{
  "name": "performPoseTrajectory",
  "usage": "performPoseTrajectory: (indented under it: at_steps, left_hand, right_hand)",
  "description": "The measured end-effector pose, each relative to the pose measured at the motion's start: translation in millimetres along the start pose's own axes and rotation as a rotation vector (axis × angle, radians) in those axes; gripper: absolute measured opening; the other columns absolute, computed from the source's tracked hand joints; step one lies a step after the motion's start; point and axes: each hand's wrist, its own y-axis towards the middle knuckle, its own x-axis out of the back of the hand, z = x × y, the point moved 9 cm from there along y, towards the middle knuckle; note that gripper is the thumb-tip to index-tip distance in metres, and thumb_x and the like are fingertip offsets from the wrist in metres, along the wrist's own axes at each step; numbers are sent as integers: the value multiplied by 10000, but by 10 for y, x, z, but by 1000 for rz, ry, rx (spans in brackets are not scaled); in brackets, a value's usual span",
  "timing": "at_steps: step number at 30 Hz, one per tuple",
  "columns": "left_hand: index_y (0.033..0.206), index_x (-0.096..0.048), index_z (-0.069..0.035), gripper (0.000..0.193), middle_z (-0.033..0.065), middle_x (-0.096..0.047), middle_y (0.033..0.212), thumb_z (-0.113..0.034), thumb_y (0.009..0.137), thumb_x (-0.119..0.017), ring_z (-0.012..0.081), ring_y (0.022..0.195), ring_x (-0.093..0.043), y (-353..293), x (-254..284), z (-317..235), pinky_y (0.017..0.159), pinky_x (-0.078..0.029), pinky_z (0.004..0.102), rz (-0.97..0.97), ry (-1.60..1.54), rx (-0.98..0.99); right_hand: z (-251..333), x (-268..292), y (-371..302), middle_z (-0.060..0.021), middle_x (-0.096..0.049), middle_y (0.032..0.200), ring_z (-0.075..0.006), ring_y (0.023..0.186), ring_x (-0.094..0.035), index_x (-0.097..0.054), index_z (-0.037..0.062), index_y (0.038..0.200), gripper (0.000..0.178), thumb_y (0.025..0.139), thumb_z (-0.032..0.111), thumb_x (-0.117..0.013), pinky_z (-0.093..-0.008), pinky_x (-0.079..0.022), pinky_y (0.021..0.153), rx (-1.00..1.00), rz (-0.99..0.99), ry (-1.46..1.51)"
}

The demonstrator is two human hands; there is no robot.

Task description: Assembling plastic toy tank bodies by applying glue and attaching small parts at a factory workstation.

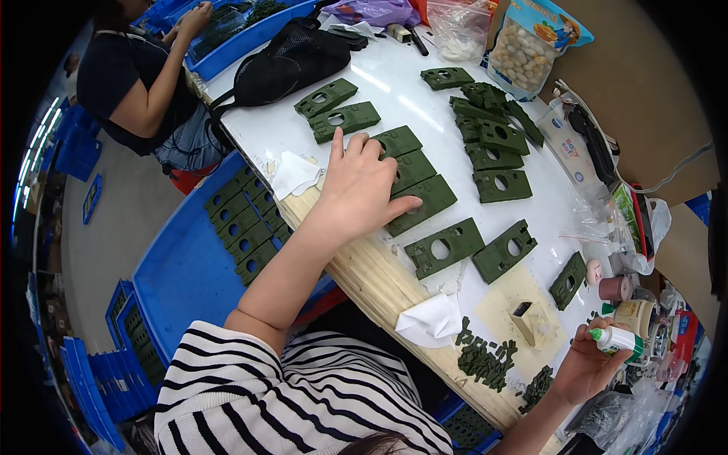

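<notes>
My left hand (pixel 356 182) reaches over the table with its fingers spread. Its thumb lies on a dark green plastic model-hull part (pixel 431 199), one of three overlapping in a row. The forefinger reaches toward another green part with a round hole (pixel 356 120). At the lower right, my right hand (pixel 584 371) is closed around a small white glue bottle (pixel 618 341) with a green tip, tilted toward the left. Two more green hull parts (pixel 444 249) lie between my hands, and a single one (pixel 567 280) sits above the bottle.
A pile of small green pieces (pixel 485 364) lies at the near edge beside a folded white paper (pixel 428 320). Overlapping green parts (pixel 497 136) lie at the far right. A blue bin (pixel 171 265) stands left of the table; beyond it sits another person (pixel 140 91). Jars and bags crowd the right edge.
</notes>
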Motion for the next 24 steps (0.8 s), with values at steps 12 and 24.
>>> performPoseTrajectory:
  at_steps: [12,24]
  left_hand:
    - [792,-625,-30,360,123,-574,999,-375,785,-727,300,1098,-483,-41,127,300,1038,-324,458,67,-95,-21]
    - [984,-579,-8,561,196,-603,928,-554,923,-466,345,980,-523,182,116,777,973,-336,433,130,-153,-35]
  right_hand:
    - [17,-46,1,-84,-519,1104,-197,1005,-529,-420,38,1247,431,979,367,-496,-330,-431,803,3,26,-4]
    - [11,-32,-8,-114,-522,1133,-181,997,-520,-427,31,1224,436,974,380,-506,-317,-432,809,7,-6,10]
